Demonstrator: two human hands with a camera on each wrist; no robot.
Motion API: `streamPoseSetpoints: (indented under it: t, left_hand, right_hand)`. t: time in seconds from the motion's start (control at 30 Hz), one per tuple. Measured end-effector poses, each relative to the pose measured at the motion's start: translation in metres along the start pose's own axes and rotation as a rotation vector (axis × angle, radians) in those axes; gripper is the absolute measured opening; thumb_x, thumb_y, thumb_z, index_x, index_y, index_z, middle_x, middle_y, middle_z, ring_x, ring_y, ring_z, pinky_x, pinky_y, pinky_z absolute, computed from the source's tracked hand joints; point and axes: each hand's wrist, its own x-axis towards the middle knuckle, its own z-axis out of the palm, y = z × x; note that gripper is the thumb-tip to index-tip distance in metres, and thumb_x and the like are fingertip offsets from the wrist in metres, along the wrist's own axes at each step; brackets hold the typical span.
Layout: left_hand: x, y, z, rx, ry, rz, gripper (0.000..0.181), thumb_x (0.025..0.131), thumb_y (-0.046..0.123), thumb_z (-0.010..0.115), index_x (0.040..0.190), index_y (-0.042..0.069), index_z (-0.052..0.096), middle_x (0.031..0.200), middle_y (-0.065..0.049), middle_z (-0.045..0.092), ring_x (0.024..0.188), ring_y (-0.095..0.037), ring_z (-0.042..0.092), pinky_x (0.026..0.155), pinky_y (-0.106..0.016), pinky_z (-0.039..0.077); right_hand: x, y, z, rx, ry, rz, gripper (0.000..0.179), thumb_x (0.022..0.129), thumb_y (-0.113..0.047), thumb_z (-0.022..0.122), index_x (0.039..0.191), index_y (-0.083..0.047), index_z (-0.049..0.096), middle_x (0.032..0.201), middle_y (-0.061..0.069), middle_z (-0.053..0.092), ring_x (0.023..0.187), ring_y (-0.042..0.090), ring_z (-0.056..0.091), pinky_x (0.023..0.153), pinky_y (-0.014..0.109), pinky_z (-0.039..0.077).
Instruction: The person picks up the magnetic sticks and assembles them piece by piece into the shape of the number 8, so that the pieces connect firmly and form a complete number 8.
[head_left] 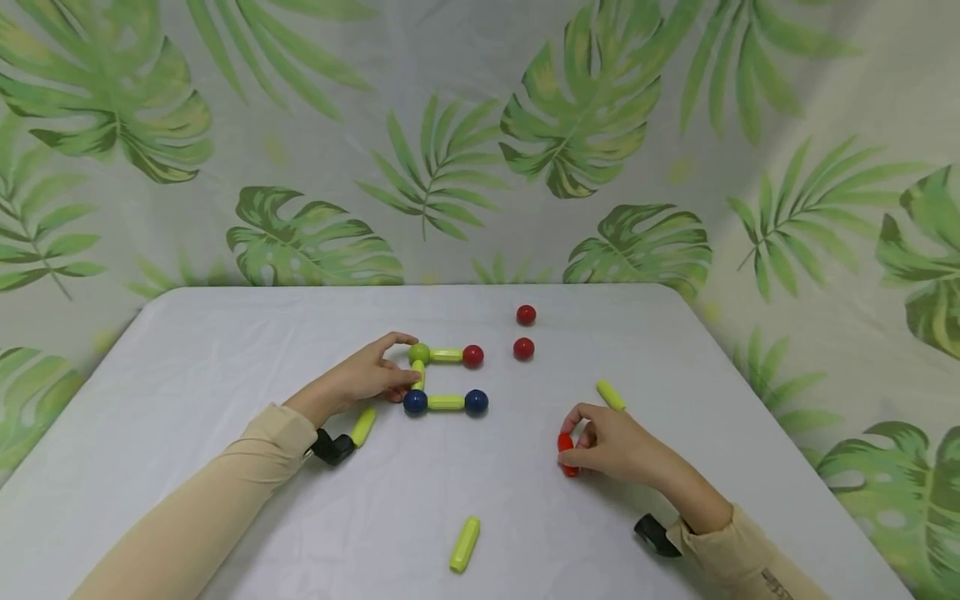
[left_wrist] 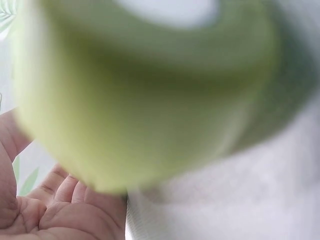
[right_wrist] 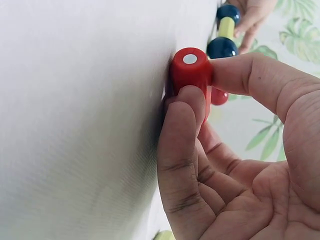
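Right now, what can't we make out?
Left wrist view: green piece; too near and blurred, top cut off by the frame edge.
Right wrist view: far end of the red rod; hidden by the right hand.
Right wrist view: left hand; cut off by the top edge.
Head view: dark mark on the right sleeve; too small.

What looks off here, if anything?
Nothing looks spilled or damaged on the table. One oddity: a blurred yellow-green rod fills much of the left wrist view, so what the left hand grips can't be seen there.
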Motion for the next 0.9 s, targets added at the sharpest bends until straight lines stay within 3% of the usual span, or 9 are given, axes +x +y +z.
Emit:
streamPoseSetpoints:
  t: [0.6, 0.9]
  left_hand:
    - [-0.003, 0.000, 0.001, 0.022, 0.002, 0.019, 0.067, 0.106, 0.021, 0.070, 0.163, 0.016, 0.036, 0.100, -0.009, 0.077, 0.080, -0.015, 0.068, 0.076, -0.027, 0.059]
    - [-0.003, 0.000, 0.001, 0.017, 0.015, 0.014, 0.067, 0.106, 0.020, 0.070, 0.163, 0.018, 0.036, 0.099, -0.008, 0.076, 0.079, -0.015, 0.068, 0.076, -0.026, 0.059]
  right_hand:
    - [0.025, 0.002, -0.002, 0.005, 0.041, 0.064, 0.029, 0.089, -0.016, 0.079, 0.114, -0.004, 0.068, 0.079, 0.001, 0.065, 0.070, 0.015, 0.059, 0.063, 0.027, 0.048]
    - [0.045, -0.007, -0.005, 0.084, 0.058, 0.088, 0.031, 0.092, -0.017, 0.080, 0.116, 0.001, 0.073, 0.088, 0.003, 0.069, 0.075, 0.014, 0.063, 0.069, 0.027, 0.053]
